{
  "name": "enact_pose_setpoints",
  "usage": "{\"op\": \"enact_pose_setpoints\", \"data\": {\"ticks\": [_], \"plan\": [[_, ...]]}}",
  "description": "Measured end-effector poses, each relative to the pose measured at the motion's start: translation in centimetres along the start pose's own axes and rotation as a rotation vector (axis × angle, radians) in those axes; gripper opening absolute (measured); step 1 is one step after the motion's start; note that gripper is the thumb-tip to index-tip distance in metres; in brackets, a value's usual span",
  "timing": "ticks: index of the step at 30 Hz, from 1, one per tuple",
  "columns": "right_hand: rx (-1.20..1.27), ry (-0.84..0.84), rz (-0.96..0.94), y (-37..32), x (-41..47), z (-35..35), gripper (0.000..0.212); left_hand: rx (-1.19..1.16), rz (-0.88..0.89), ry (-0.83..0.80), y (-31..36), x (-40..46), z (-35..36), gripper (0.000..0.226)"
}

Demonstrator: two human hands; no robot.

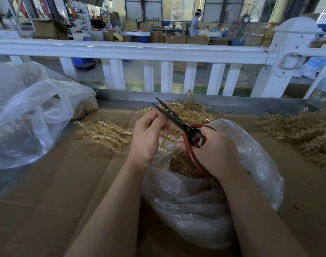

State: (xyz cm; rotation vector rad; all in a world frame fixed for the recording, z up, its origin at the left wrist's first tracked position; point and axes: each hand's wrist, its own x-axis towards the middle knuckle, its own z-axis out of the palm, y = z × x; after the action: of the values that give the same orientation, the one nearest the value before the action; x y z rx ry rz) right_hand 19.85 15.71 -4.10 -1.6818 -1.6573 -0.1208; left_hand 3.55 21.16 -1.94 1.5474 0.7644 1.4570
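Scissors (174,117), black pointed blades apart, red loops in right hand (214,151)

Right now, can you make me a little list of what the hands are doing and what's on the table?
left hand: pinches a yellow plastic strip
right hand: grips the scissors by red handles
scissors: blades apart
clear bag: under the hands, yellow bits inside
table: cardboard cover, strip piles, second bag at left
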Motion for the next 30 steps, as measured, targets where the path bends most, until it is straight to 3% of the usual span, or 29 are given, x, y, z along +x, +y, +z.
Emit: {"op": "enact_pose_setpoints", "data": {"ticks": [6,11,30], "plan": [[-0.005,0.004,0.011,0.00,-0.08,0.09,0.077,-0.035,-0.024,-0.033,-0.29,0.08,-0.04,0.022],[-0.009,0.020,0.025,-0.13,-0.11,0.10,0.060,-0.048,0.013,-0.119,-0.07,-0.03,-0.02,0.029],[0.048,-0.010,0.033,-0.06,-0.07,0.20,0.068,-0.062,-0.001,-0.170,-0.24,-0.10,0.01,0.031]]}}
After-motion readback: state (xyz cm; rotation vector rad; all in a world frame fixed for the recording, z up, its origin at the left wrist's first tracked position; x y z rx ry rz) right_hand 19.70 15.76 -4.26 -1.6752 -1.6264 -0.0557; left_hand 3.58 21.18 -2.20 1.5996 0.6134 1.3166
